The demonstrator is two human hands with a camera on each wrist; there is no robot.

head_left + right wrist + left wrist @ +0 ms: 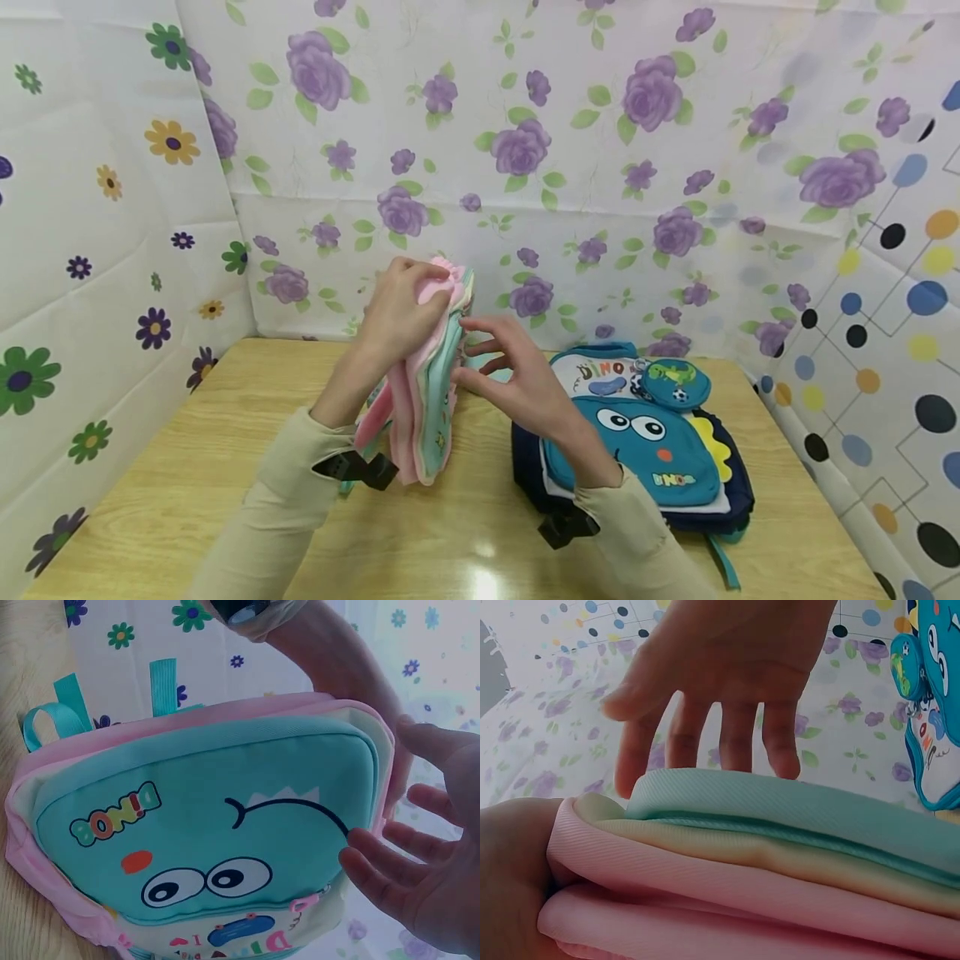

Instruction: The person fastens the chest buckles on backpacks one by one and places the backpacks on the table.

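pink backpack (420,392) in left hand (397,312), right hand (517,379) beside

Two backpacks are in view: one pink backpack (420,392) standing upright at the centre of the frame, and one navy backpack (645,442) lying flat at the lower right. Two hands show, the left hand (397,312) and the right hand (517,375). One bench (187,467) carries both backpacks.

Light wooden table (225,467) with a glossy highlight at its near edge. Far wall: white sheet printed with purple roses (525,150). Left wall: multicoloured daisies (90,250). Right wall: coloured dots joined by lines (892,333).
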